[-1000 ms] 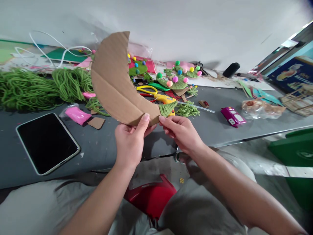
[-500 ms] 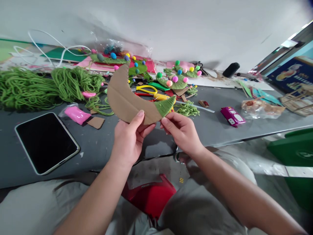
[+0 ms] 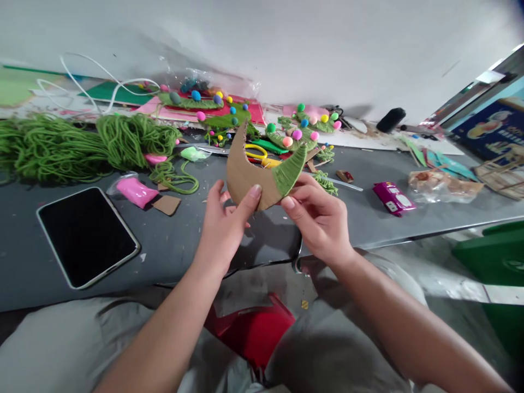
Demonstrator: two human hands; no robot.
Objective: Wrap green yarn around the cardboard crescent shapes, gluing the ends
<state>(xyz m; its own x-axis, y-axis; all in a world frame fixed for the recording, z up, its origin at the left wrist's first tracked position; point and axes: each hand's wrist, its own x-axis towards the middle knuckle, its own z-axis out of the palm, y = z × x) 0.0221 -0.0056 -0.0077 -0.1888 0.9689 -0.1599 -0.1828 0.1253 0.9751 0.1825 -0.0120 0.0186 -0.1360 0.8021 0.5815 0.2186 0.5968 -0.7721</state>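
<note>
A crescent of brown cardboard [image 3: 244, 176] is held up over the grey table [image 3: 180, 240], one tip wound with green yarn [image 3: 290, 170]. My left hand [image 3: 224, 226] pinches the crescent's lower edge, thumb on the front. My right hand [image 3: 320, 217] is closed on the yarn-wrapped end. Behind the crescent lie yellow-handled scissors [image 3: 257, 151] and finished green crescents with coloured pompoms [image 3: 295, 135].
Heaps of green yarn [image 3: 77, 144] cover the table's left. A dark tablet [image 3: 87, 236] lies near the front edge, a pink packet [image 3: 135, 191] and cardboard scrap [image 3: 167, 204] beside it. A magenta packet [image 3: 393, 197] and crumpled plastic [image 3: 440, 185] sit to the right. A red stool [image 3: 254, 327] shows below.
The crescent has swung down and turned, so its long bare end now points away and looks much shorter. Both hands have kept their hold and shifted slightly right and up.
</note>
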